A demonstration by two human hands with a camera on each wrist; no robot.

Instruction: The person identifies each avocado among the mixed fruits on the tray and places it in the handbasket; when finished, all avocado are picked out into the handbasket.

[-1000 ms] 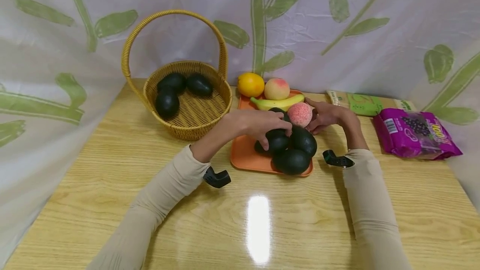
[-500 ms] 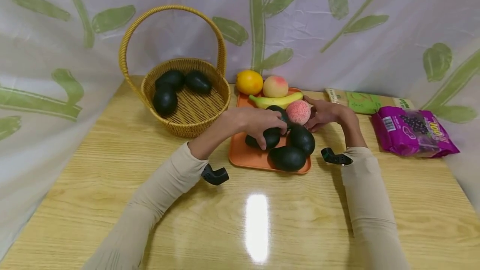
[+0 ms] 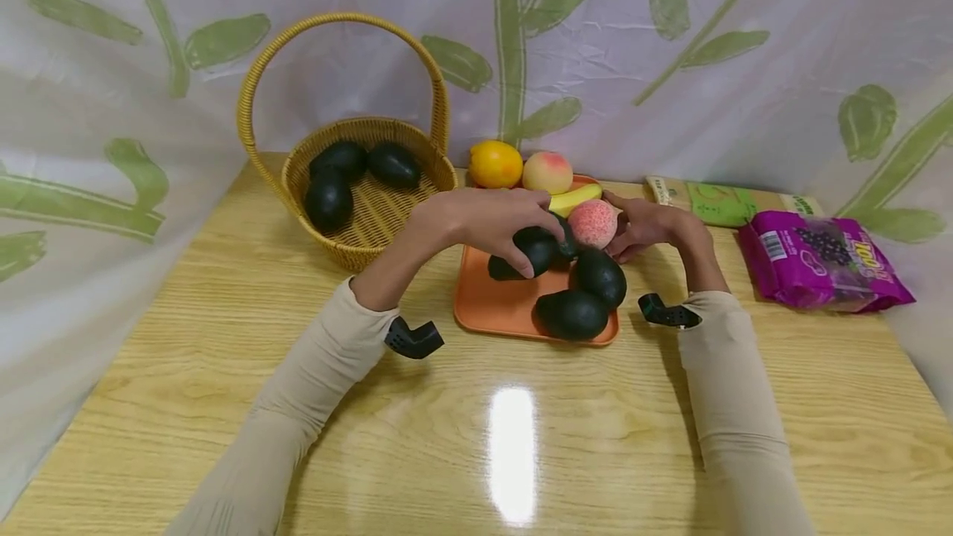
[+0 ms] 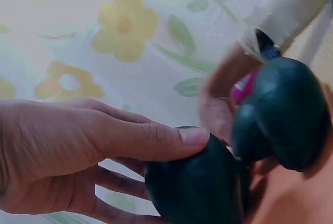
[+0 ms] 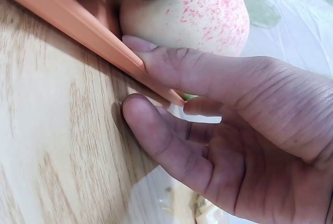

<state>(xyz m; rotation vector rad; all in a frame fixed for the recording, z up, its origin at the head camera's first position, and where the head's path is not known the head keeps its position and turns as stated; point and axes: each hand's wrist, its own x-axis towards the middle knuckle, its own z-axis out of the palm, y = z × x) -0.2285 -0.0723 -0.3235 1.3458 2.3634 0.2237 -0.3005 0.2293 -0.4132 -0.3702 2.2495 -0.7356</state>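
Note:
My left hand (image 3: pixel 487 217) grips a dark avocado (image 3: pixel 534 250) above the left part of the orange tray (image 3: pixel 487 304). In the left wrist view the thumb lies across the top of that avocado (image 4: pixel 195 187). At the tray's right edge my right hand (image 3: pixel 646 224) holds the rim, thumb on the inner side and fingers curled outside it. Close to that thumb sits a pink-speckled peach (image 5: pixel 203 18). Two avocados lie at the tray's front right, one of them the front avocado (image 3: pixel 572 315); another avocado (image 3: pixel 567 246) is partly hidden behind the left hand.
A wicker basket (image 3: pixel 365 259) with a tall handle stands left of the tray, with three avocados inside. Along the tray's back are a yellow-orange fruit (image 3: pixel 495 164), a peach (image 3: pixel 548 172) and a banana (image 3: pixel 577 198). A purple packet (image 3: pixel 822 261) and flat package (image 3: pixel 733 203) lie right.
The left hand has closed round an avocado and drawn it left, then up and back, away from the front avocados. It now covers part of the banana. The right hand stays at the rim.

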